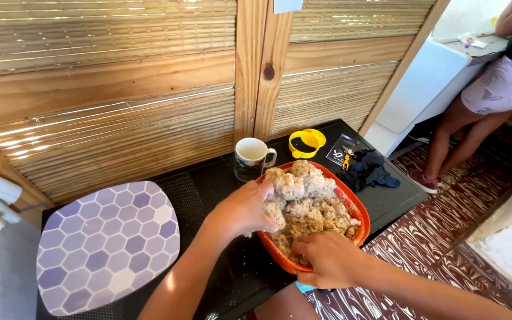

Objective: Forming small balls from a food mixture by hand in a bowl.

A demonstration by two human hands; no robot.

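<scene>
An orange bowl (pixel 351 204) full of crumbly beige dough (pixel 306 204) sits on a black table (pixel 208 184). My left hand (pixel 241 210) reaches into the bowl's left side, fingers curled around a clump of dough. My right hand (pixel 327 258) rests on the bowl's near rim, fingers pressed into the dough there. Both forearms come in from the bottom of the view.
A purple-and-white hexagon-patterned plate (pixel 108 243) lies at the left. A white mug (pixel 251 157), a yellow ring-shaped lid (pixel 306 142) and dark cloth (pixel 368 169) sit behind the bowl. A bamboo and wood wall backs the table. Another person (pixel 493 89) stands at the far right.
</scene>
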